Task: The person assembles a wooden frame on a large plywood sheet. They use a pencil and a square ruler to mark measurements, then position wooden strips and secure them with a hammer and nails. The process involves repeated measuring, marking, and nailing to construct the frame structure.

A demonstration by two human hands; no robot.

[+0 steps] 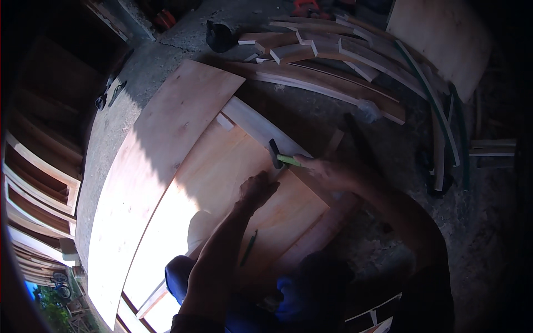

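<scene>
Nearest, a blue-clothed knee (177, 277) stood at the left, beside the light wooden panel (294, 202), which lay low in front of the person, its left part in bright sun. On the panel's near part rested a thin green stick (249, 248). Farther on, the left hand (258, 188) was at the panel's surface, its fingers curled inward; whether they pinched anything small could not be told. To its right, the right hand (319, 169) had its fingers wrapped around the green handle of a hammer (289, 160), whose dark head stood just beyond the left hand, near the panel's far right edge. A pale wooden strip (261, 125) ran along that edge, and a small pale block (225, 121) lay by its far end. To the left stretched a broad plywood sheet (152, 130), half sunlit. Farther off to the right, curved wooden pieces (333, 53) lay piled on the floor (183, 41), with a black bag (219, 36) to their left.
</scene>
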